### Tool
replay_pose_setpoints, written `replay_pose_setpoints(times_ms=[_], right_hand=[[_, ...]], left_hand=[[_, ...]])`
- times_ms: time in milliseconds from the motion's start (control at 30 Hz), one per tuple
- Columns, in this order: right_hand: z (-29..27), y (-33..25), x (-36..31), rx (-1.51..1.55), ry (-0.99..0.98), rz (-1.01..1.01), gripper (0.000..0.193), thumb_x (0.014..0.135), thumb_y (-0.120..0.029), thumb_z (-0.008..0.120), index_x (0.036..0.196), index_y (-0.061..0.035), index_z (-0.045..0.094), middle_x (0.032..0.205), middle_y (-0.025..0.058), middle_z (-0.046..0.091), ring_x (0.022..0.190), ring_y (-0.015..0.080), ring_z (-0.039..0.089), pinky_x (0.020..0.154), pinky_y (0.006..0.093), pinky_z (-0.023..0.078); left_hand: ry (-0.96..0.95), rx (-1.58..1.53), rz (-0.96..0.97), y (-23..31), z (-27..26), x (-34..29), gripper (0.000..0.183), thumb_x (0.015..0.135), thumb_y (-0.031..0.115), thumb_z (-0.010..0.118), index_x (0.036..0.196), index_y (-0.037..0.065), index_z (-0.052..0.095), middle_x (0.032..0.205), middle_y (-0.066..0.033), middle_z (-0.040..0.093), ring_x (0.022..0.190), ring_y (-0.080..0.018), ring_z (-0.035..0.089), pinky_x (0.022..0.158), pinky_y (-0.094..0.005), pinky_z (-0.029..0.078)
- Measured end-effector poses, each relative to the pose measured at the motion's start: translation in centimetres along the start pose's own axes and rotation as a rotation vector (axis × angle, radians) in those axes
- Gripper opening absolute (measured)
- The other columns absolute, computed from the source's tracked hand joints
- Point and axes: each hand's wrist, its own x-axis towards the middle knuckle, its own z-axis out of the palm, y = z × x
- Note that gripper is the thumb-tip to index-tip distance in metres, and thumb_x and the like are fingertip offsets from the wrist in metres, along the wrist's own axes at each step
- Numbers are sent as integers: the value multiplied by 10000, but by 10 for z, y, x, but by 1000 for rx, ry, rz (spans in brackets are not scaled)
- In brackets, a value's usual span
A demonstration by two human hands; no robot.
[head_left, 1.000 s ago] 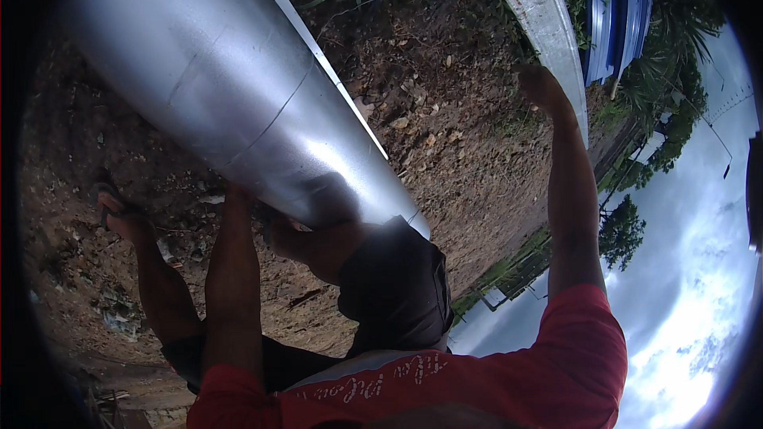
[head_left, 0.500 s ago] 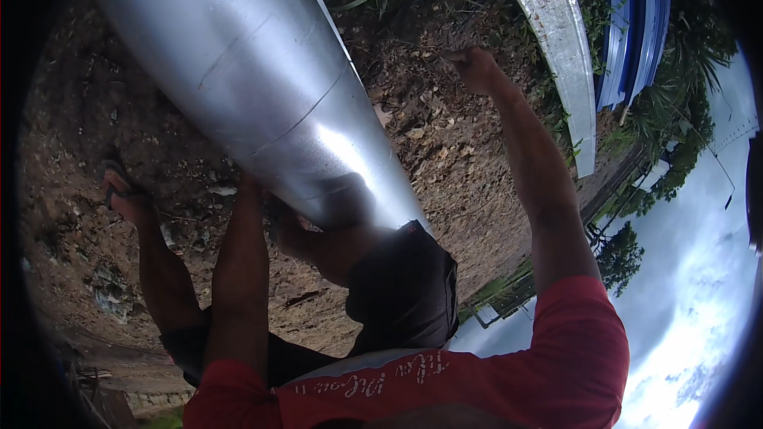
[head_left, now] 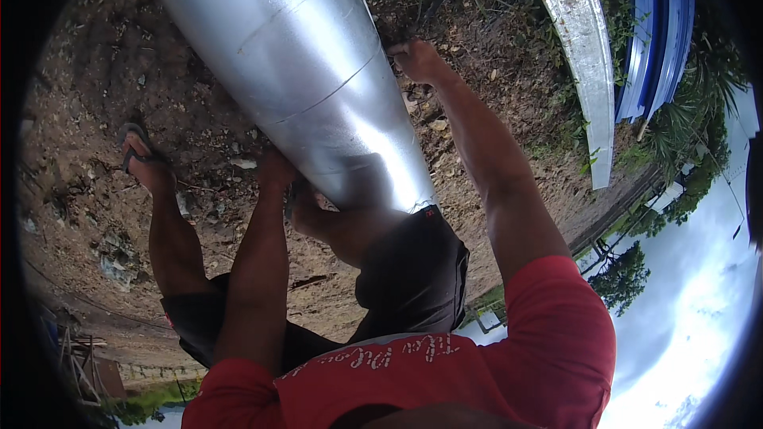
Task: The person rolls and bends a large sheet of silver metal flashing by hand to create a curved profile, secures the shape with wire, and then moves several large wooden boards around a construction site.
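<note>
Silver curved sheet point(head_left: 318, 71): between the hands, reaching past both.
Left hand point(head_left: 276, 169): at the sheet's left edge, fingers hidden; I cannot make out its grip.
Right hand point(head_left: 421, 63): partly curled, one digit extended just beside the sheet's right edge; contact unclear.
Pale metal strip point(head_left: 584, 48): to the right hand's right.

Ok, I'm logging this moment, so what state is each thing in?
Metal sheet: curved, shiny, thin lines across it.
Left hand: at the sheet's left edge, fingers hidden.
Right hand: by the sheet's right edge, contact unclear.
Grey strip: stained.
Blue sheets: side by side.
Sandal: worn.
Shorts: worn.
</note>
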Motion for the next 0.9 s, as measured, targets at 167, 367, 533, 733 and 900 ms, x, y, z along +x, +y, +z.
replay_pose_setpoints(times_ms=[167,367,533,733,900], right_hand=[[-31,23,-47,357,-236,327,285,888,-177,604,1137,-41,636,770,96,605,667,171,588,590,320,518],[-94,85,-150,1315,-105,563,218,969,-102,479,1063,75,566,654,-28,409,512,65,335,449,229,374],[-52,-64,-157,1947,-87,308,200,1003,-103,354,951,34,490,744,51,517,655,152,554,631,269,535],[39,-198,-180,1733,110,266,263,996,-178,389,1189,-9,449,1058,99,595,1021,261,563,925,457,434],[70,-206,-183,1386,38,274,297,973,-267,497,1144,-25,522,1078,102,599,947,240,600,773,400,503]], left_hand=[[-331,295,377,-42,15,10,369,814,285,650,1075,25,659,1001,-180,680,958,-284,631,843,-434,488],[-273,-954,-387,-31,-72,-12,419,922,261,568,1229,-24,574,951,-126,669,873,-188,593,728,-351,464],[-674,-1121,-483,-2,-194,-18,224,962,231,490,939,36,595,740,-56,573,601,-178,559,613,-394,511],[-562,-1274,-521,52,-199,-35,191,945,242,541,814,103,536,679,-9,543,522,-129,508,511,-323,492],[-663,-1193,-238,55,-229,-40,277,901,345,618,868,78,551,675,-21,560,536,-124,533,497,-309,482]])
